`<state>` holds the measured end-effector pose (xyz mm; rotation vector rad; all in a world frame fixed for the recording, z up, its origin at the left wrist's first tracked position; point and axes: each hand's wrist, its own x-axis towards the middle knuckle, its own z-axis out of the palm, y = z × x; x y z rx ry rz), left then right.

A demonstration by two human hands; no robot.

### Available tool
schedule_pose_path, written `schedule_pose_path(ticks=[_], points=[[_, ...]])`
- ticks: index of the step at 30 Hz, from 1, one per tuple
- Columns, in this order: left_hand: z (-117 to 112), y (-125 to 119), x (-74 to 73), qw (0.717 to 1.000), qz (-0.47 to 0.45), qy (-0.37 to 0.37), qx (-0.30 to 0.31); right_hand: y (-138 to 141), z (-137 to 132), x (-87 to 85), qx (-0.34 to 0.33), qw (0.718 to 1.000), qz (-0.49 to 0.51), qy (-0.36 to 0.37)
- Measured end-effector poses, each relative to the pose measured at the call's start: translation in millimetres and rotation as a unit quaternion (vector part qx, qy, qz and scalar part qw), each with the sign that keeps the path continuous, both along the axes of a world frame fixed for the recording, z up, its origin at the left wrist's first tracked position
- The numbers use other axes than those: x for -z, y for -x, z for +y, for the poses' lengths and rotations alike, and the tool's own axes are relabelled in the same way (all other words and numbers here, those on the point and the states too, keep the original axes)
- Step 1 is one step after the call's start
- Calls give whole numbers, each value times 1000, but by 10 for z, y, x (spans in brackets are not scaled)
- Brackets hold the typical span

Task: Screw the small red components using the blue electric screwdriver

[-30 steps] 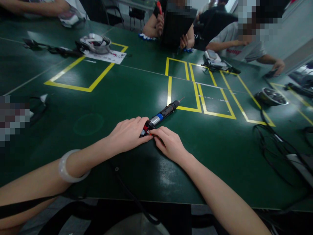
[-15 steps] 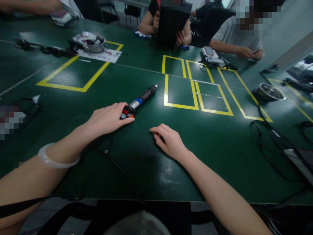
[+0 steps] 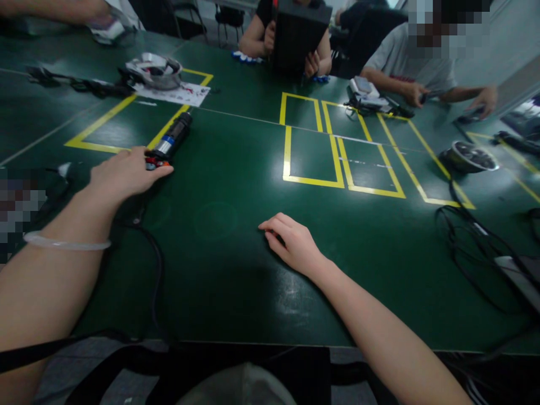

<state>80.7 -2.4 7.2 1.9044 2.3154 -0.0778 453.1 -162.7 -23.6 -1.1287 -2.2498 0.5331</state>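
My left hand point(image 3: 126, 171) is closed around the rear end of an electric screwdriver point(image 3: 171, 138), just in front of the yellow-taped rectangle on the left. The tool has a black and silver body with a blue band, and its tip points away from me toward the upper right. A dark cord point(image 3: 157, 264) runs from its back down to the table's near edge. My right hand point(image 3: 291, 242) rests on the green table point(image 3: 236, 292) with its fingers loosely curled; nothing shows in it. A pale bangle point(image 3: 67, 243) circles my left wrist.
Yellow tape frames point(image 3: 314, 183) mark the table's middle and right. A white ring-shaped object point(image 3: 154, 72) lies on a printed sheet at the far left. A metal bowl point(image 3: 470, 157) and black cables point(image 3: 468, 247) lie on the right. Other people sit across the table.
My left hand has carried the electric screwdriver leftward and farther away, and its tip now points more steeply away. My right hand has stayed put. The person at the far right has spread their hands apart.
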Motion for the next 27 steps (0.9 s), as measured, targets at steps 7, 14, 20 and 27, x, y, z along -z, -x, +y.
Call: schedule_pose_path(ticks=[7,14,20,27], points=[[-123,4,-15,997,26,-71,1,-3,-1,-1,-6,1000,6,5],[-198,-81,4,978,88,-168,90,-1,-8,-17,-7,1000,14,11],[-180,-83,2,976,119,-156,94,4,-1,-21,-7,1000,10,16],[-283,-142,-25,982,64,-161,73,-2,-1,-35,-9,1000,8,13]])
